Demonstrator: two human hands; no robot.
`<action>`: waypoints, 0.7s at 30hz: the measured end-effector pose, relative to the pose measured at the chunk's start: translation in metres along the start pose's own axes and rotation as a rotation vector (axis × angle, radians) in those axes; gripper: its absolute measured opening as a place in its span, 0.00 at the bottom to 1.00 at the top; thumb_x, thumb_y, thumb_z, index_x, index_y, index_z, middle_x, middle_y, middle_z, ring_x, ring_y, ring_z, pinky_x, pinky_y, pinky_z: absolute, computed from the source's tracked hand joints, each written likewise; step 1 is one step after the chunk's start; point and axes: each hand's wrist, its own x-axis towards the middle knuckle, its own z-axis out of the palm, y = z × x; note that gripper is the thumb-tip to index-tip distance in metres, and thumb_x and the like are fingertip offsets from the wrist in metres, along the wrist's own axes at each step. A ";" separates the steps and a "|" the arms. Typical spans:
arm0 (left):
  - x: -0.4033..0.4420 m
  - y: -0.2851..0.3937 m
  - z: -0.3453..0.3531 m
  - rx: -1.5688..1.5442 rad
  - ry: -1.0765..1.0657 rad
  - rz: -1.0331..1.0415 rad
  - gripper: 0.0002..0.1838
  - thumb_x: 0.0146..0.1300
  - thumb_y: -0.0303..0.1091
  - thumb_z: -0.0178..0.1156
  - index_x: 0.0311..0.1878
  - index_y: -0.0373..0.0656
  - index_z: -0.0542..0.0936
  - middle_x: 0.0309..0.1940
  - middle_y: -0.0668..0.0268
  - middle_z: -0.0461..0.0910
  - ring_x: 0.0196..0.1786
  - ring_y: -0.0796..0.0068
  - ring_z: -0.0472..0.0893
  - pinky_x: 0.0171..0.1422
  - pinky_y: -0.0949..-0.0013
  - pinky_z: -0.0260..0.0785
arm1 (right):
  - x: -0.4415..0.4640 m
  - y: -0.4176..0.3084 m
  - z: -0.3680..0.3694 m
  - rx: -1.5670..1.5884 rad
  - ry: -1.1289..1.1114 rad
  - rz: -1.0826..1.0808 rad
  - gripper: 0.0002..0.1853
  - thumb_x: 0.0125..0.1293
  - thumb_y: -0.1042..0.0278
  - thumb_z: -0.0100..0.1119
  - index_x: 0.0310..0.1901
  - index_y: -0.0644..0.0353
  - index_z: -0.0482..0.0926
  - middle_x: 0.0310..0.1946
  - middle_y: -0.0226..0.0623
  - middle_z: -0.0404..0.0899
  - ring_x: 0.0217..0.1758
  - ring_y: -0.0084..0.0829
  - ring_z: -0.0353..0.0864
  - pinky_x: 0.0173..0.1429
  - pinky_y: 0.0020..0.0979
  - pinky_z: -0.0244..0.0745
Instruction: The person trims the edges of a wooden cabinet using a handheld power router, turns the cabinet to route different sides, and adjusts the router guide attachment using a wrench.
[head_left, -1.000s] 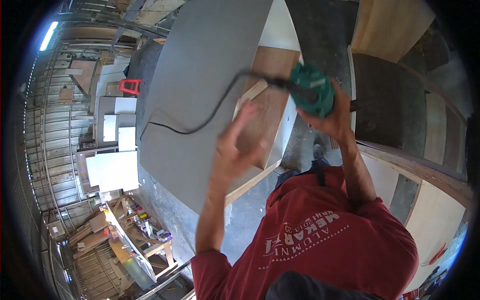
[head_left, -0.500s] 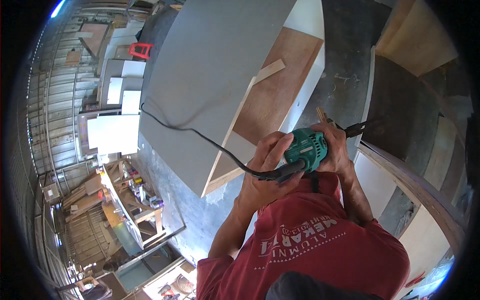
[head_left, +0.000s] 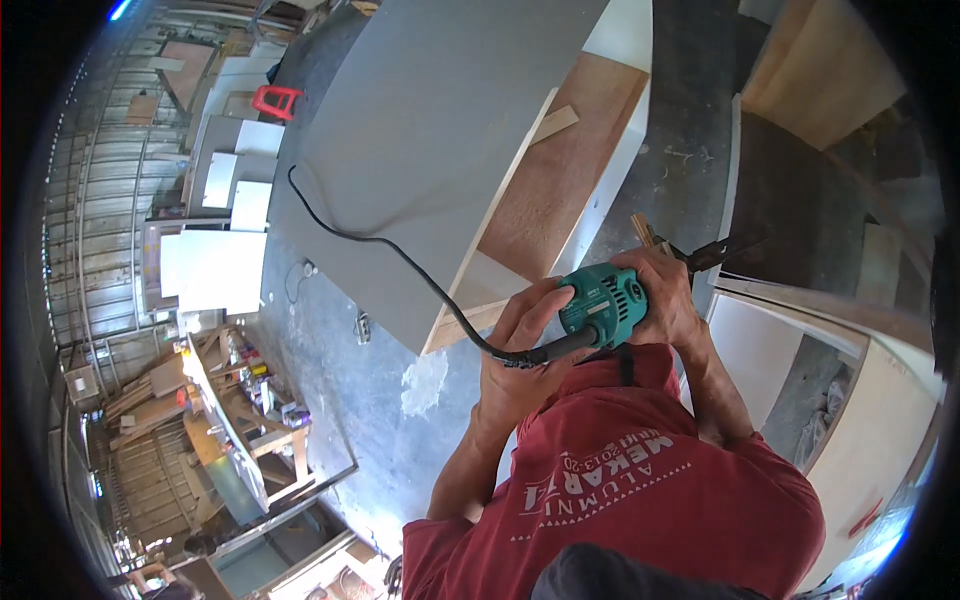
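- The power tool [head_left: 603, 302], with a green vented body, is just right of the frame's centre, held up in both hands over the person's red shirt [head_left: 640, 490].
- The left hand [head_left: 518, 330] has its fingers curled round the tool's left side, next to where the cord [head_left: 405, 258] comes out.
- The right hand [head_left: 662, 295] grips the opposite side of the body; a dark end piece [head_left: 712, 256] juts past it toward the right of the frame.
- From the tool, the cord curves up and left across the view of the large grey panel [head_left: 430, 130]; whether it touches the panel, I cannot tell.
- Along the panel's right edge, a brown board [head_left: 560, 185] shows, with a light wood strip [head_left: 555, 124] over it.
- A red stool [head_left: 277, 101] is in the upper left, with white sheets [head_left: 222, 270] below it.
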 end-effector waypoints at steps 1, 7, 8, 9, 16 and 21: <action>-0.012 0.001 -0.009 -0.016 0.004 0.020 0.42 0.49 0.26 0.82 0.70 0.47 0.76 0.61 0.50 0.80 0.60 0.50 0.85 0.59 0.57 0.83 | -0.005 -0.012 0.008 -0.025 0.005 -0.004 0.39 0.36 0.53 0.82 0.52 0.60 0.80 0.42 0.46 0.86 0.45 0.50 0.88 0.49 0.45 0.82; -0.127 -0.011 -0.093 0.035 -0.006 0.009 0.32 0.53 0.24 0.78 0.64 0.42 0.82 0.58 0.48 0.85 0.56 0.49 0.88 0.59 0.58 0.83 | -0.035 -0.104 0.067 -0.057 -0.026 -0.084 0.36 0.38 0.58 0.82 0.52 0.59 0.79 0.44 0.45 0.86 0.45 0.50 0.88 0.49 0.45 0.83; -0.146 -0.012 -0.113 0.087 -0.007 -0.047 0.29 0.53 0.23 0.76 0.61 0.42 0.84 0.54 0.51 0.88 0.54 0.51 0.89 0.57 0.58 0.83 | -0.040 -0.118 0.077 -0.090 -0.025 -0.094 0.36 0.38 0.58 0.82 0.52 0.59 0.79 0.44 0.45 0.86 0.45 0.50 0.88 0.49 0.45 0.83; -0.168 -0.020 -0.127 0.116 0.064 -0.071 0.25 0.54 0.20 0.72 0.58 0.41 0.86 0.51 0.53 0.89 0.53 0.53 0.89 0.57 0.58 0.82 | -0.045 -0.132 0.088 -0.092 -0.065 -0.117 0.35 0.39 0.59 0.82 0.52 0.59 0.79 0.44 0.44 0.86 0.46 0.49 0.88 0.50 0.46 0.84; -0.311 -0.065 -0.228 -0.074 0.746 -0.280 0.16 0.71 0.36 0.57 0.29 0.36 0.79 0.31 0.57 0.84 0.40 0.59 0.86 0.57 0.50 0.77 | -0.041 -0.209 0.121 -0.322 -0.244 -0.321 0.24 0.55 0.66 0.71 0.54 0.59 0.78 0.46 0.38 0.86 0.50 0.42 0.89 0.54 0.41 0.86; -0.315 -0.018 -0.250 -0.306 0.990 -0.082 0.18 0.74 0.44 0.59 0.44 0.35 0.79 0.30 0.56 0.84 0.38 0.60 0.86 0.57 0.49 0.79 | -0.019 -0.251 0.135 -0.436 -0.335 -0.529 0.20 0.60 0.66 0.66 0.54 0.58 0.77 0.47 0.33 0.83 0.52 0.34 0.85 0.58 0.35 0.83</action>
